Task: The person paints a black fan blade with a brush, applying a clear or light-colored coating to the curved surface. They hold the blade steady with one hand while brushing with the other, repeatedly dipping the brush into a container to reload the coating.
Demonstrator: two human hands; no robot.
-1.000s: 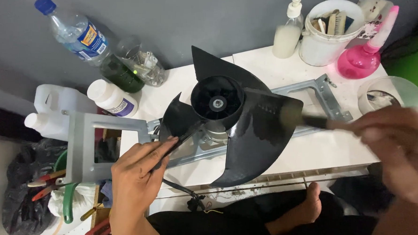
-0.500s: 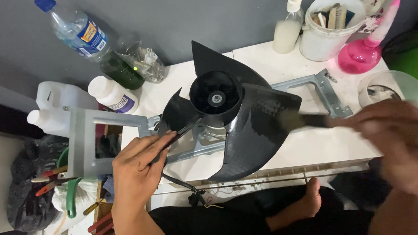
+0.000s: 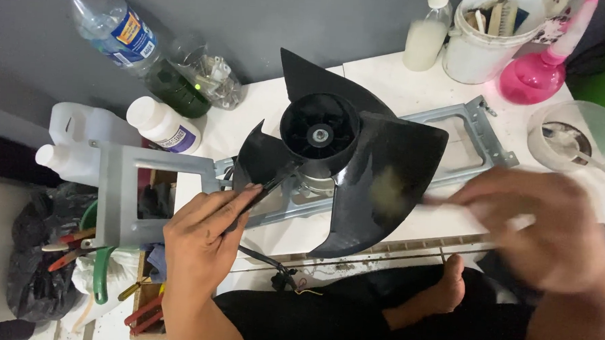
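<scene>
A black three-bladed fan propeller (image 3: 331, 134) sits on a grey metal bracket frame (image 3: 477, 133) on a white table. My left hand (image 3: 208, 237) pinches the edge of the small lower-left blade. My right hand (image 3: 541, 224), blurred by motion, holds a paintbrush whose bristles (image 3: 390, 191) rest on the large lower-right blade, where a pale dusty smear shows.
At the back stand a clear water bottle (image 3: 108, 25), white jugs (image 3: 79, 140), a white pill bottle (image 3: 162, 123), a white bucket of brushes (image 3: 489, 32), a pink spray bottle (image 3: 538, 68) and a clear bowl (image 3: 576, 134). Tools (image 3: 75, 245) lie at lower left. A bare foot (image 3: 447, 288) is below.
My right hand with the brush has swept across the large blade, leaving a pale smear. The view has shifted slightly. My left hand keeps its hold on the small blade.
</scene>
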